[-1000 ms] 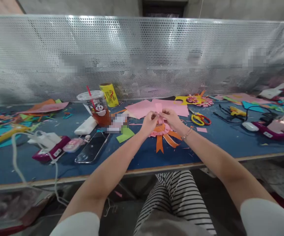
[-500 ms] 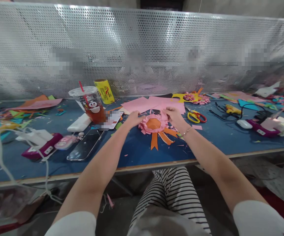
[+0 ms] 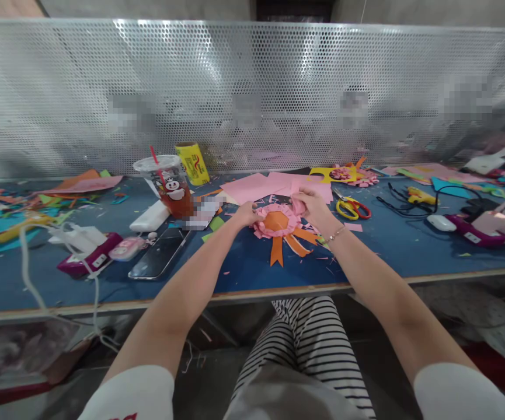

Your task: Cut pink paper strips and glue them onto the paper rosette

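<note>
A pink paper rosette with an orange centre lies on the blue table in front of me. Orange ribbon tails fan out from its lower edge toward me. At the rosette's left rim, my left hand is closed, its fingertips gripping the pink pleats. My right hand pinches a pink paper strip at the upper right rim of the rosette. Part of that strip is hidden by the fingers. Pink paper sheets lie just behind both hands.
Red-and-yellow scissors lie to the right. On the left are a lidded drink cup, a yellow tape roll, a phone and a purple power strip with cables. A perforated metal screen borders the table's far side.
The view has turned slightly left, shifting the scene to the right. My left fingers have come in closer on the rosette's rim. The pink strip in my right hand now looks more curled.
</note>
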A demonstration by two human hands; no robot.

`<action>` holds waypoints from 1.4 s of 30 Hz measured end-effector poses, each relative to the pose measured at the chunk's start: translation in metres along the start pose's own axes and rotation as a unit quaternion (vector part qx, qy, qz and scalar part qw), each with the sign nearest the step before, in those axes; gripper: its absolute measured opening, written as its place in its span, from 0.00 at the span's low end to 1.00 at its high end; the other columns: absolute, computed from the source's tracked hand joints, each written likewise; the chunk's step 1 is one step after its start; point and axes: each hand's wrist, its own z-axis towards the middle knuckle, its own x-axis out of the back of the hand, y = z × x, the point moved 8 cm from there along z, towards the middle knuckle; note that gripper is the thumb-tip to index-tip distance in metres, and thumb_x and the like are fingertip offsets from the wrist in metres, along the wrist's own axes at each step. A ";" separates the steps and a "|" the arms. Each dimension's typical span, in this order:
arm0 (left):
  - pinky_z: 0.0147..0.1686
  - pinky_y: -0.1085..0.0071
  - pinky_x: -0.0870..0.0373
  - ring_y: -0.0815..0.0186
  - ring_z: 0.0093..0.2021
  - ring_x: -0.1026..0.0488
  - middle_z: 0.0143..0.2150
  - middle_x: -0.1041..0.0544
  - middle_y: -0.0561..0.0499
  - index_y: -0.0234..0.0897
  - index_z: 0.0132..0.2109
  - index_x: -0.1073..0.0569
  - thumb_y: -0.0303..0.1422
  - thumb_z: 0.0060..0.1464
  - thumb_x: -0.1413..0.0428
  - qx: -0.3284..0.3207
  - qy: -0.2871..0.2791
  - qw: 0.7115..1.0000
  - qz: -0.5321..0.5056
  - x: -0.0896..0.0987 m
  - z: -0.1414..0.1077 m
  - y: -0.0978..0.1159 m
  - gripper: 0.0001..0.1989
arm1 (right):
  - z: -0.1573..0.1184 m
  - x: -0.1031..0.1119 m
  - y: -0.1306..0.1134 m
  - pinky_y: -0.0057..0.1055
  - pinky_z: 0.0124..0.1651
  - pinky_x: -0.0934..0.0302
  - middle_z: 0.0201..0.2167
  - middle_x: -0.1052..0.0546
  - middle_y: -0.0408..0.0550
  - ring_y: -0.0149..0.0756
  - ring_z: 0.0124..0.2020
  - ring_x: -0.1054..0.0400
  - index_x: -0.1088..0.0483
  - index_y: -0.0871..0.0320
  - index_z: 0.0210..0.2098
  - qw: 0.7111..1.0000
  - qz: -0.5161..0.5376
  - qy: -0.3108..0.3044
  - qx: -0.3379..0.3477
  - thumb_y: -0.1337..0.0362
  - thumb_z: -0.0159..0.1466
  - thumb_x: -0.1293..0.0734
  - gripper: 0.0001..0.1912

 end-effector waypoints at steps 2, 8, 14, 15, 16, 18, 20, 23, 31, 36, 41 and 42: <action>0.17 0.74 0.44 0.71 0.15 0.37 0.21 0.32 0.59 0.33 0.46 0.34 0.27 0.30 0.35 -0.004 0.009 1.000 -0.018 -0.001 0.000 0.001 0.32 | 0.000 0.001 0.001 0.23 0.23 0.41 0.18 0.32 0.37 0.24 0.20 0.38 0.35 0.58 0.23 1.000 -0.004 0.007 -0.006 0.65 0.42 0.27 0.13; 0.19 0.76 0.39 0.72 0.18 0.34 0.21 0.32 0.58 0.34 0.39 0.31 0.23 0.25 0.34 -0.019 0.052 0.986 -0.159 0.003 0.003 0.002 0.27 | 0.001 0.004 0.001 0.22 0.22 0.43 0.18 0.32 0.37 0.23 0.19 0.38 0.35 0.59 0.22 0.999 -0.037 0.018 0.002 0.59 0.43 0.26 0.15; 0.17 0.73 0.37 0.70 0.16 0.34 0.16 0.32 0.53 0.32 0.25 0.31 0.25 0.30 0.36 0.050 -0.077 0.955 -0.281 -0.012 -0.001 0.007 0.12 | 0.000 0.007 -0.004 0.24 0.23 0.41 0.17 0.32 0.37 0.24 0.20 0.38 0.34 0.59 0.21 0.999 -0.022 0.033 0.004 0.62 0.39 0.25 0.16; 0.18 0.73 0.36 0.70 0.16 0.34 0.16 0.32 0.53 0.32 0.24 0.31 0.25 0.31 0.37 0.063 -0.086 0.949 -0.296 -0.012 -0.003 0.008 0.10 | 0.000 0.007 -0.005 0.24 0.23 0.41 0.17 0.32 0.38 0.25 0.20 0.38 0.34 0.59 0.21 0.999 -0.020 0.035 0.007 0.62 0.39 0.25 0.15; 0.19 0.73 0.35 0.70 0.16 0.34 0.16 0.32 0.53 0.32 0.23 0.32 0.24 0.31 0.38 0.078 -0.090 0.943 -0.312 -0.011 -0.004 0.008 0.09 | 0.001 0.008 -0.007 0.24 0.23 0.41 0.17 0.32 0.38 0.25 0.19 0.37 0.34 0.59 0.21 0.999 -0.021 0.037 0.011 0.63 0.39 0.25 0.15; 0.21 0.72 0.33 0.71 0.16 0.34 0.15 0.33 0.54 0.32 0.22 0.32 0.23 0.31 0.38 0.106 -0.085 0.930 -0.341 -0.008 -0.006 0.008 0.09 | 0.003 0.013 -0.011 0.24 0.22 0.42 0.17 0.32 0.38 0.24 0.19 0.38 0.35 0.59 0.20 0.999 -0.029 0.041 0.021 0.63 0.40 0.25 0.14; 0.22 0.72 0.32 0.70 0.17 0.33 0.16 0.33 0.54 0.33 0.23 0.32 0.22 0.31 0.38 0.127 -0.073 0.919 -0.365 -0.004 -0.008 0.007 0.10 | 0.007 0.020 -0.014 0.24 0.22 0.42 0.17 0.32 0.38 0.24 0.19 0.38 0.35 0.59 0.20 0.998 -0.036 0.052 0.026 0.63 0.41 0.26 0.14; 0.21 0.72 0.33 0.71 0.17 0.33 0.17 0.31 0.55 0.34 0.25 0.32 0.20 0.30 0.39 0.110 -0.044 0.911 -0.396 0.005 -0.007 0.011 0.12 | 0.013 0.033 -0.016 0.23 0.24 0.41 0.18 0.31 0.39 0.24 0.20 0.37 0.34 0.59 0.21 0.996 -0.037 0.075 0.032 0.63 0.44 0.27 0.11; 0.18 0.80 0.40 0.77 0.17 0.37 0.19 0.33 0.61 0.37 0.28 0.38 0.20 0.29 0.39 -0.003 0.112 0.852 -0.512 0.038 -0.003 0.017 0.18 | 0.007 0.031 -0.030 0.22 0.27 0.38 0.22 0.29 0.37 0.23 0.24 0.35 0.34 0.57 0.23 0.995 0.048 0.056 0.071 0.66 0.46 0.29 0.09; 0.20 0.78 0.37 0.73 0.20 0.32 0.21 0.30 0.60 0.38 0.29 0.39 0.22 0.29 0.38 -0.058 0.119 0.834 -0.536 0.043 -0.005 0.024 0.19 | -0.001 0.007 -0.021 0.22 0.25 0.39 0.22 0.28 0.39 0.25 0.23 0.35 0.35 0.56 0.23 0.998 0.022 -0.029 0.042 0.63 0.47 0.28 0.10; 0.31 0.73 0.30 0.68 0.31 0.25 0.30 0.25 0.57 0.39 0.34 0.36 0.24 0.31 0.39 -0.083 0.102 0.841 -0.524 0.045 -0.008 0.031 0.20 | -0.017 -0.022 0.003 0.24 0.27 0.38 0.25 0.25 0.44 0.28 0.24 0.33 0.30 0.59 0.26 0.987 -0.038 -0.149 -0.048 0.62 0.45 0.26 0.12; 0.32 0.73 0.30 0.68 0.33 0.25 0.31 0.25 0.56 0.40 0.36 0.35 0.25 0.32 0.39 -0.091 0.096 0.849 -0.512 0.046 -0.008 0.033 0.20 | -0.021 -0.027 0.006 0.25 0.28 0.37 0.27 0.25 0.45 0.28 0.26 0.33 0.29 0.59 0.27 0.982 -0.046 -0.170 -0.063 0.63 0.44 0.26 0.13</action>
